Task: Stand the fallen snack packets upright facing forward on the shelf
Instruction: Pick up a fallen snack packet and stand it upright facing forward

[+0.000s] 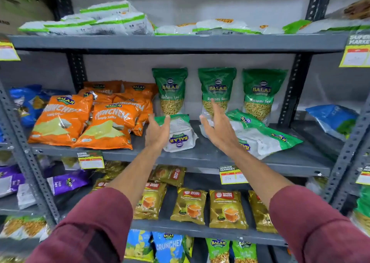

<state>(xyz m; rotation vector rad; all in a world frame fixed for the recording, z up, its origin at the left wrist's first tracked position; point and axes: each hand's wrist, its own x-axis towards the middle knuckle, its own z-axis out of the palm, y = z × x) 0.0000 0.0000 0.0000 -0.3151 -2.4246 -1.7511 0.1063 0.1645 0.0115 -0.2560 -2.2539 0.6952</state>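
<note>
Grey metal shelving (180, 42), seemingly pale wall (220, 0)

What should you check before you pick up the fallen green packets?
1. Left hand free: ok, open, fingers at the top edge of the fallen packet.
2. Right hand free: ok, open, holding nothing.
3. Fallen packet facing: not ok, lies flat, logo upside down.
4. Room to stand it: ok, bare shelf in front of the standing packets.
5. Other fallen packets: not ok, a heap lies on the right.
6. Packet torn: cannot tell.
</note>
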